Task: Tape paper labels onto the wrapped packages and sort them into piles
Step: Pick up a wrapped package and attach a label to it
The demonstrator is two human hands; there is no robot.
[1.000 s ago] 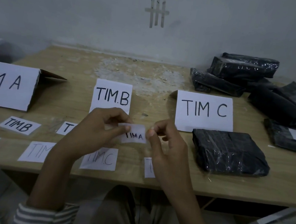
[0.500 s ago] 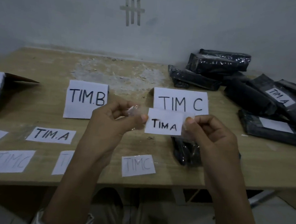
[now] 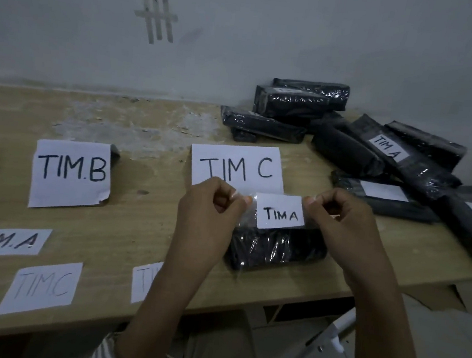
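Your left hand (image 3: 211, 205) and right hand (image 3: 338, 216) each pinch an end of the taped label (image 3: 279, 212), held just over the package (image 3: 274, 250) on the worktop (image 3: 136, 226). Hold it taut, lower it level, then press from the middle outward.

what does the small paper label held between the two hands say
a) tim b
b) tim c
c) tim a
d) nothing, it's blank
c: the label, pinched at its ends by the left hand and the right hand just above the black wrapped package, reads TIM A in dark letters.
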